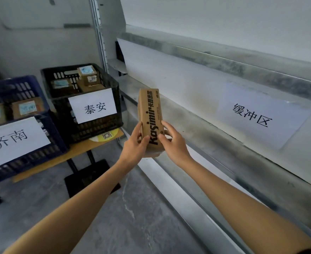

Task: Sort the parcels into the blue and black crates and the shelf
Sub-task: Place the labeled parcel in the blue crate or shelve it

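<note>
**Parcel held in both hands beside a metal shelf**

Metal shelf [206, 125] fills the right side and runs away from the viewer, with a white paper sign [251, 115] on it. At left, a blue crate [22, 162] and a black crate [96, 129] stand side by side on a low wooden table [77, 151]. Each has a paper label on its front and brown boxes inside.

Between the crates and the shelf, a long brown cardboard parcel [151, 110] printed "Kasimir" is held upright in the air, just beside the shelf's front edge. The left hand [134, 145] grips its lower left side, thumb across the printed face. The right hand [173, 142] grips the lower right side the same way, fingers curled behind.

No address label shows on the side facing the viewer. To sort it well, the person would likely need to turn it with both hands and read the destination before choosing a crate or the shelf.
</note>
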